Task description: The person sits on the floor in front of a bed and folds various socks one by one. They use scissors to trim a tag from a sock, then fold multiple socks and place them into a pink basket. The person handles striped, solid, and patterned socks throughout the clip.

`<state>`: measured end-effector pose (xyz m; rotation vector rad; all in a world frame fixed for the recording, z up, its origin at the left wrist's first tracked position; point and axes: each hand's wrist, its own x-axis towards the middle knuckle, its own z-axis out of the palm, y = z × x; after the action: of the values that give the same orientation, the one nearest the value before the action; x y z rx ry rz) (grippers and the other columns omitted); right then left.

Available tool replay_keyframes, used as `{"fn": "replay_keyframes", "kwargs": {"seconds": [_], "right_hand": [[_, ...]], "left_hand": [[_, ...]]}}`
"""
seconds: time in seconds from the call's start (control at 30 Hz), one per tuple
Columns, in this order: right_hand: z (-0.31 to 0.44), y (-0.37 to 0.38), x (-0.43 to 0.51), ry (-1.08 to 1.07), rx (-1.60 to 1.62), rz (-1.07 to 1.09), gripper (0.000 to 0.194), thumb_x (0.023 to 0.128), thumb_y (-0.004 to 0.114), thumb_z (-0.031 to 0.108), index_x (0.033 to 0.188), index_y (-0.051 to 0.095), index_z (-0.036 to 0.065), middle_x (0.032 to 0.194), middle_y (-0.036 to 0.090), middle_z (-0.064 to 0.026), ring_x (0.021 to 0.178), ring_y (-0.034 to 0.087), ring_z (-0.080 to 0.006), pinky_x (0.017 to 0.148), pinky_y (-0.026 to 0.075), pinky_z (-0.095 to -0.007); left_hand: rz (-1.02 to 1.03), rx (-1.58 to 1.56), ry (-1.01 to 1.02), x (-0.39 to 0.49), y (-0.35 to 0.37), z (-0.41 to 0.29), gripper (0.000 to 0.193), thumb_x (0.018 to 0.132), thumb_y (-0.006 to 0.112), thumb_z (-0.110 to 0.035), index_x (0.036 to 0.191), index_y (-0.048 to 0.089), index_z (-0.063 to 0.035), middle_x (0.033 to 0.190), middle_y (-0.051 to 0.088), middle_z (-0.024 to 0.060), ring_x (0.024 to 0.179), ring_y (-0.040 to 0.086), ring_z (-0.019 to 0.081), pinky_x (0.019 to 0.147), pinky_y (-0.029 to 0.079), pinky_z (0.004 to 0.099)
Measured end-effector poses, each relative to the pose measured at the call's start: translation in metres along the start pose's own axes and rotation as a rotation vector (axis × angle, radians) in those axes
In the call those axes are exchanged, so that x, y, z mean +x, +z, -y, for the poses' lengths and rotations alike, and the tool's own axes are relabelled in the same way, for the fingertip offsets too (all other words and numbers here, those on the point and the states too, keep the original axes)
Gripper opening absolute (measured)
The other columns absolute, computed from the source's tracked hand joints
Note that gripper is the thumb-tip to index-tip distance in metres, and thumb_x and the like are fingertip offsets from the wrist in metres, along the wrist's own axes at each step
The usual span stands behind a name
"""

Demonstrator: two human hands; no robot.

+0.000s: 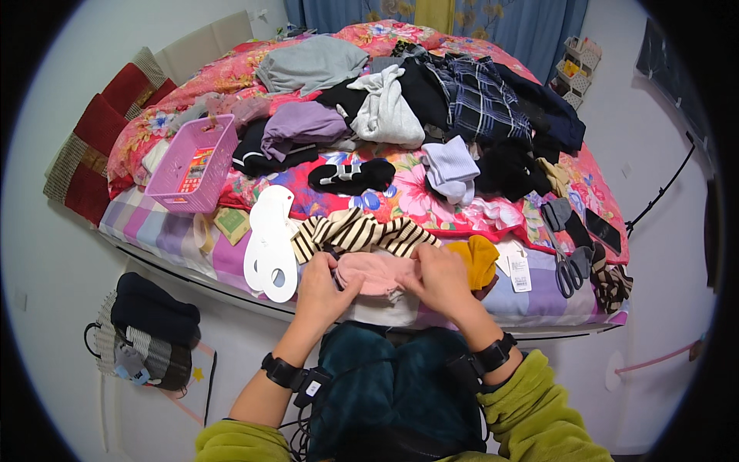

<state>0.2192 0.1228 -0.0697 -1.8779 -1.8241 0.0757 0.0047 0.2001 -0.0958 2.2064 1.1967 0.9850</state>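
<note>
Both my hands are on a pink sock [375, 274] at the bed's front edge. My left hand [324, 289] pinches its left end between thumb and fingers; my right hand [440, 280] grips its right end. Under the pink sock lies white fabric [381, 312]. Just behind is a black-and-cream striped knit piece [364, 234]. Mustard-yellow socks [476, 260] lie right of my right hand. White shoe-shaped cards [271, 242] lie to the left. Farther back on the floral quilt are black socks [352, 176] and folded white ribbed socks [451, 170].
A pink plastic basket [199, 199] stands at the left of the bed. Scissors [566, 274], paper tags [519, 272] and a phone [603, 231] lie at the right. Piled clothes [387, 112] cover the bed farther back. A woven basket [138, 341] with dark fabric stands on the floor at left.
</note>
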Motion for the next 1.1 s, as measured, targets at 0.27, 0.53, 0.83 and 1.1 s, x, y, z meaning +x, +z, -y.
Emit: {"fn": "replay_keyframes", "kwargs": {"seconds": [0.27,0.53,0.83,1.1], "right_hand": [[-0.005,-0.008,-0.004,-0.088,0.015,0.154,0.034,0.065,0.079,0.034,0.082,0.066,0.008,0.081,0.06,-0.0094,0.084,0.054,-0.0297,0.076,0.038,-0.0378],[0.01,-0.052,0.033,0.219,1.136,0.214,0.026,0.072,0.074,0.007,0.093,0.062,-0.002,0.084,0.065,-0.0048,0.077,0.06,-0.01,0.068,0.048,-0.0239],[-0.017,0.008,0.136,0.57,1.043,0.241,0.034,0.076,0.077,0.013,0.1,0.058,-0.001,0.082,0.065,-0.0067,0.064,0.062,-0.0119,0.056,0.048,-0.0218],[-0.041,0.029,0.143,0.573,0.845,0.235,0.042,0.064,0.086,0.027,0.082,0.059,0.001,0.068,0.061,-0.0053,0.059,0.058,-0.0121,0.052,0.047,-0.0267]], "left_hand": [[0.25,-0.046,-0.063,-0.009,-0.009,-0.008,0.038,0.068,0.08,-0.018,0.095,0.06,-0.0008,0.091,0.063,0.0091,0.084,0.062,0.0202,0.076,0.049,0.033],[0.417,-0.949,-0.238,0.041,-0.061,-0.031,0.039,0.075,0.071,0.001,0.111,0.055,-0.0012,0.105,0.063,0.0048,0.094,0.06,0.0114,0.084,0.049,0.0273],[0.261,-0.794,-0.664,0.147,-0.013,0.037,0.026,0.083,0.069,-0.02,0.097,0.064,0.0022,0.089,0.067,0.0101,0.074,0.065,0.0164,0.066,0.054,0.0292],[0.259,-0.419,-0.556,0.147,-0.005,0.071,0.04,0.072,0.08,-0.016,0.099,0.059,0.0062,0.077,0.064,0.0069,0.064,0.061,0.0115,0.055,0.049,0.0231]]}}
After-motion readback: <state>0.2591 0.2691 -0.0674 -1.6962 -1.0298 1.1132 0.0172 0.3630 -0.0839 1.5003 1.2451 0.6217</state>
